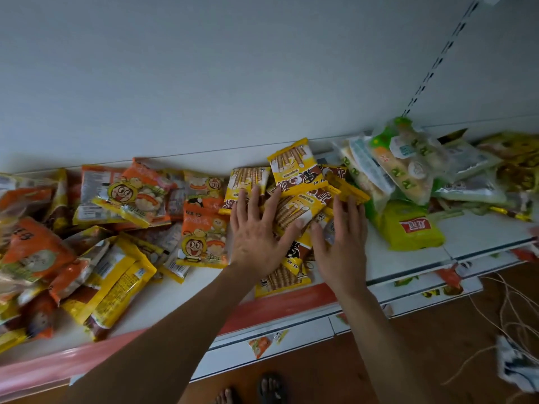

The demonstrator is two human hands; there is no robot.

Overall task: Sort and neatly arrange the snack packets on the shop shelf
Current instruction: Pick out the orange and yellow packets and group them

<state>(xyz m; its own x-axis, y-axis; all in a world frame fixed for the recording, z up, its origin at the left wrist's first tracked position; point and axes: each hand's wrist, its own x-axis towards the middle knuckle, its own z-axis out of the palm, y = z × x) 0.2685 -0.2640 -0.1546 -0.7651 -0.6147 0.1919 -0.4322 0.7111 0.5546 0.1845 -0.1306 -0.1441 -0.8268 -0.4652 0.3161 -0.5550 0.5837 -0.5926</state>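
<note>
A heap of yellow wafer-roll packets [294, 170] lies in the middle of the white shelf [204, 284]. My left hand [258, 231] lies flat on the heap with fingers spread and straight. My right hand [339, 237] rests beside it on the heap's right side, fingers straight too. Orange and yellow cartoon-face packets [204, 237] are scattered to the left. Clear green-printed packets [405, 167] lean in a pile to the right, with a lime-green packet [411, 228] in front of them.
The shelf's back panel [233, 83] rises behind the packets. A red price strip [277, 309] runs along the front edge. Lower shelves hold more packets below. Loose string [507, 316] and a cloth lie on the brown floor at right. My sandalled feet show at the bottom.
</note>
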